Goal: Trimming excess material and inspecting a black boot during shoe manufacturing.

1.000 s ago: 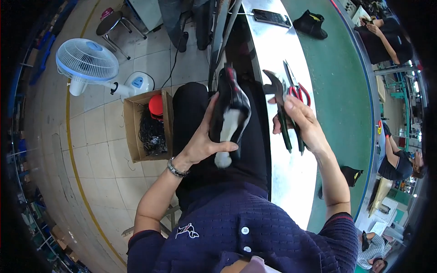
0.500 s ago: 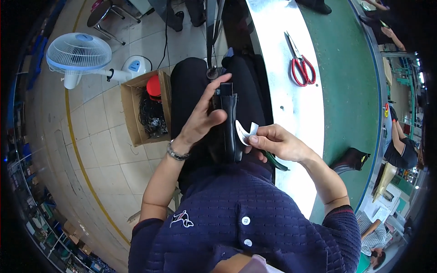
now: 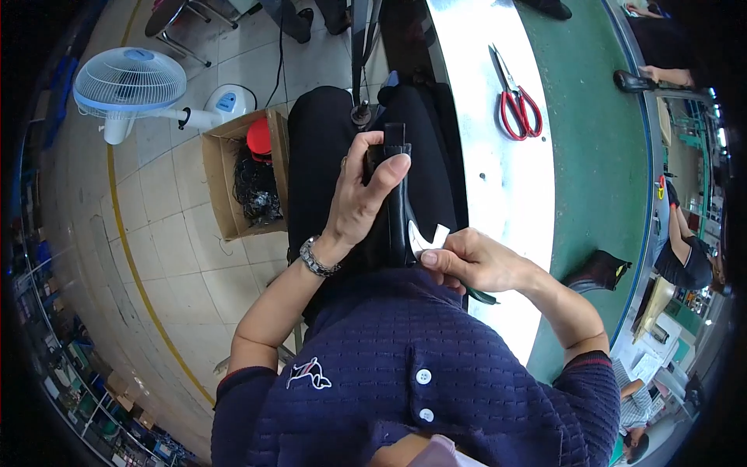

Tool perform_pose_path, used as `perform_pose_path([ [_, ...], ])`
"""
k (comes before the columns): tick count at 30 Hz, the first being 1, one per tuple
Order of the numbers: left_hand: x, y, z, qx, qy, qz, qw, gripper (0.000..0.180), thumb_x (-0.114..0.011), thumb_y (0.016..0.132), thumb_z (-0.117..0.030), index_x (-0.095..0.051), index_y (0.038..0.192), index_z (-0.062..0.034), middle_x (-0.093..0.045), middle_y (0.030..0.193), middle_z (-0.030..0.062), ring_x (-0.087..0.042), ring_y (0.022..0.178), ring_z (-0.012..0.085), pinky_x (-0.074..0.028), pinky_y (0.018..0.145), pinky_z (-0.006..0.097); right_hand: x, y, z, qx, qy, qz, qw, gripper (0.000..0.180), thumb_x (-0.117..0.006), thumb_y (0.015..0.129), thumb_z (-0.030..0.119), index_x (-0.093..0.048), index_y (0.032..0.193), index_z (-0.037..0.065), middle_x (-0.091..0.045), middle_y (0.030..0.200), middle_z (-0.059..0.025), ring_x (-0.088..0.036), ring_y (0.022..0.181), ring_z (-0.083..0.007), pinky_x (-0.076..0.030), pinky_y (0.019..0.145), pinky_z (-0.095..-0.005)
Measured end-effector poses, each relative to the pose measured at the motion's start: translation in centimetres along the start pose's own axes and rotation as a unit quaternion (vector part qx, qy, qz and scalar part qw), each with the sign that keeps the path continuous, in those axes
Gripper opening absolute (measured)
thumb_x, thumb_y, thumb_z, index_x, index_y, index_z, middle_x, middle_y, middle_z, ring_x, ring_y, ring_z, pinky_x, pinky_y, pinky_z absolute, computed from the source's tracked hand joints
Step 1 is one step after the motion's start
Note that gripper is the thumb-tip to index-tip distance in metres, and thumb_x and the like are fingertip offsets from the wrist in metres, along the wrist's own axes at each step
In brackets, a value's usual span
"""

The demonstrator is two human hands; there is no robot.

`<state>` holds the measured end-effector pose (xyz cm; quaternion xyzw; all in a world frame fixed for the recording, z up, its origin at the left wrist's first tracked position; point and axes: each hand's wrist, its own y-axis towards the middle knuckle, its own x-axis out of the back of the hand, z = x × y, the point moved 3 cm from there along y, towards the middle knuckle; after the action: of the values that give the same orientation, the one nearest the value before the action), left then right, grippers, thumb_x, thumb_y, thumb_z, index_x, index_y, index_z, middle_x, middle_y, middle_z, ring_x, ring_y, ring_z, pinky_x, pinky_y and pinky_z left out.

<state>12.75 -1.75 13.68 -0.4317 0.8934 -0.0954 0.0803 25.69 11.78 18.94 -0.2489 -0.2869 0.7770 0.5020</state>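
Observation:
A black boot (image 3: 398, 210) stands along my lap, its shaft pointing away from me and a dark tab at its top. My left hand (image 3: 362, 187), with a metal watch at the wrist, wraps the shaft near the top; its thumb presses on the shaft and its other fingers are partly hidden behind. My right hand (image 3: 471, 261) is closed at the boot's lower right side. It pinches a thin white curved piece (image 3: 424, 237) against the boot. A dark green handle (image 3: 482, 297) sticks out below that hand; the rest of this tool is hidden.
Red-handled scissors (image 3: 520, 113) lie on the white bench (image 3: 498, 187) to my right. A cardboard box (image 3: 222, 194) with black scraps and a red lid stands left, beside a fan (image 3: 132, 82). Another dark boot (image 3: 597, 272) is on the green surface (image 3: 587, 156). Other people work at far right.
My left hand has closed onto the boot's shaft, its thumb moving up and right. My right hand has shifted slightly nearer me with the white piece. The view has moved slightly.

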Motion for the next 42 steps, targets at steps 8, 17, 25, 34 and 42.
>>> perform_pose_path([
  [8, -0.1, -0.5, 0.3, 0.003, -0.001, -0.021, 1.0, 0.058, -0.064, 0.085, -0.05, -0.052, 0.118, -0.0051, -0.057, 0.093, 0.0051, -0.053, 0.085, 0.0138, -0.043, 0.08, 0.029, 0.1, -0.1, 2.6, 0.06, -0.249, -0.046, 0.966, 0.058, -0.052, 0.097, 0.042, -0.062, 0.062, -0.003, -0.054, 0.047, -0.0123, -0.057, 0.042, -0.0231, -0.045, 0.045, -0.0338],
  [17, 0.4, -0.1, 0.6, -0.023, -0.018, -0.043, 0.999, 0.055, -0.062, 0.086, -0.048, -0.052, 0.119, -0.0046, -0.058, 0.093, 0.0043, -0.054, 0.085, 0.0126, -0.044, 0.08, 0.028, -1.6, 0.2, 2.7, 0.015, -0.206, -0.101, 0.973, 0.057, -0.053, 0.098, 0.038, -0.063, 0.059, -0.003, -0.052, 0.045, -0.0136, -0.056, 0.039, -0.0227, -0.041, 0.039, -0.0335],
  [25, 0.9, 1.0, 0.7, -0.043, -0.066, -0.053, 0.995, 0.054, -0.063, 0.088, -0.043, -0.052, 0.122, -0.0038, -0.061, 0.098, 0.0042, -0.056, 0.09, 0.011, -0.045, 0.084, 0.026, -2.2, 0.3, 3.1, 0.059, -0.364, -0.195, 0.909, 0.042, -0.054, 0.098, 0.036, -0.074, 0.089, 0.0, -0.057, 0.05, -0.0139, -0.059, 0.042, -0.0233, -0.044, 0.039, -0.0312],
  [34, 0.6, 1.3, 0.4, -0.033, -0.074, 0.005, 0.997, 0.059, -0.064, 0.087, -0.043, -0.049, 0.128, -0.0017, -0.062, 0.099, 0.0057, -0.057, 0.091, 0.0119, -0.045, 0.084, 0.027, 0.4, 0.8, 0.5, 0.04, 0.029, -0.061, 0.997, 0.059, -0.051, 0.098, 0.046, -0.056, 0.057, 0.004, -0.053, 0.049, -0.001, -0.056, 0.044, -0.0107, -0.043, 0.044, -0.0236],
  [42, 0.1, -0.1, 0.4, -0.039, -0.06, -0.034, 0.997, 0.057, -0.063, 0.088, -0.042, -0.05, 0.129, -0.0047, -0.06, 0.095, 0.0044, -0.056, 0.087, 0.0123, -0.045, 0.083, 0.027, 1.0, 0.9, 2.8, -0.004, -0.041, 0.039, 0.998, 0.065, -0.046, 0.099, 0.049, -0.057, 0.055, 0.003, -0.054, 0.046, -0.0026, -0.056, 0.042, -0.0122, -0.044, 0.044, -0.0243],
])
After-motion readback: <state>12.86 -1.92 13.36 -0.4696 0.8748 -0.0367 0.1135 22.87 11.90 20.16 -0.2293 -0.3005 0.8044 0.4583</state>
